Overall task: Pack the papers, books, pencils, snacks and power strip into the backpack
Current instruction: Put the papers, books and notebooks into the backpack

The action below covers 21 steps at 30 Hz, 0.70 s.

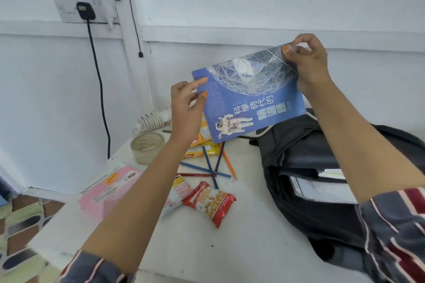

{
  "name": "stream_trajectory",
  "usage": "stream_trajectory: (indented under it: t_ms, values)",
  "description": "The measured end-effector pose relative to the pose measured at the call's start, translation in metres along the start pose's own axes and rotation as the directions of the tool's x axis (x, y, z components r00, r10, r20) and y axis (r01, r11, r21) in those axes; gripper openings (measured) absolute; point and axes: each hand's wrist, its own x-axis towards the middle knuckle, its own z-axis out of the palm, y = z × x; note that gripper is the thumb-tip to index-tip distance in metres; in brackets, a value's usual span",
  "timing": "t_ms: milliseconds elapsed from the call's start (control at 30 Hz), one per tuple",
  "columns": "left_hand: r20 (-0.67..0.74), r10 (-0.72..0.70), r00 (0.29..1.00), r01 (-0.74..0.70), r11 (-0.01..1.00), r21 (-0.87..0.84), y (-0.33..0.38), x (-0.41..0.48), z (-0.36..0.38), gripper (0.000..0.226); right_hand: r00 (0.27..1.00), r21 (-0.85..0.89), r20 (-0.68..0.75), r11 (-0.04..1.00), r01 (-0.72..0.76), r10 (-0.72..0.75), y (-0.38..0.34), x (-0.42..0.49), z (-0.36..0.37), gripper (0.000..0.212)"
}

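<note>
A thin blue book with an astronaut on its cover hangs in the air above the table, tilted. My right hand pinches its far upper corner. My left hand grips its left edge between thumb and fingers. Below and to the right lies the black backpack, open, with papers and books showing inside. On the table lie several coloured pencils, a red peanut packet, a pale snack packet, yellow snack packets and pink papers. A white power strip cord is coiled at the back.
A roll of clear tape stands at the table's back left. A black plug sits in the wall socket, its cable hanging down the wall. The white table ends at the left over a patterned floor.
</note>
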Motion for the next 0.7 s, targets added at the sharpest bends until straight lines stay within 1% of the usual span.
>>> stream_trajectory:
  t_ms: [67, 167, 233, 300, 367, 433, 500, 567, 700]
  values:
    - [0.079, -0.038, 0.996, 0.041, 0.998, -0.045, 0.008, -0.009, 0.008, 0.031, 0.998, 0.012, -0.048, 0.999, -0.033, 0.034, -0.009, -0.016, -0.009, 0.028]
    - [0.247, -0.119, 0.962, 0.142, 0.987, -0.077, 0.019, -0.028, 0.02, 0.035, 0.989, 0.0, -0.108, 0.995, -0.098, 0.097, -0.021, -0.044, -0.026, 0.03]
    - [0.286, -0.195, 0.938, 0.244, 0.959, -0.145, 0.023, -0.043, 0.026, 0.039, 0.984, -0.037, -0.118, 0.99, -0.137, 0.132, -0.03, -0.064, -0.041, 0.028]
    - [0.28, -0.269, 0.922, 0.333, 0.919, -0.214, 0.029, -0.058, 0.032, 0.042, 0.981, -0.077, -0.083, 0.98, -0.182, 0.175, -0.039, -0.086, -0.059, 0.025]
    - [0.287, -0.332, 0.899, 0.407, 0.875, -0.262, 0.038, -0.075, 0.04, 0.044, 0.978, -0.122, -0.006, 0.97, -0.21, 0.211, -0.045, -0.108, -0.081, 0.023]
    - [0.324, -0.382, 0.865, 0.474, 0.834, -0.281, 0.045, -0.092, 0.05, 0.045, 0.957, -0.152, 0.072, 0.952, -0.267, 0.28, -0.048, -0.132, -0.102, 0.029]
    - [0.372, -0.436, 0.819, 0.545, 0.794, -0.268, 0.048, -0.108, 0.058, 0.044, 0.921, -0.156, 0.117, 0.923, -0.352, 0.371, -0.049, -0.157, -0.122, 0.031]
    - [0.431, -0.468, 0.772, 0.59, 0.779, -0.211, 0.049, -0.121, 0.067, 0.042, 0.888, -0.171, 0.131, 0.892, -0.418, 0.441, -0.048, -0.181, -0.143, 0.031]
    - [0.534, -0.476, 0.699, 0.623, 0.772, -0.128, 0.051, -0.141, 0.091, 0.04, 0.83, -0.219, 0.067, 0.82, -0.529, 0.553, -0.053, -0.221, -0.177, 0.033]
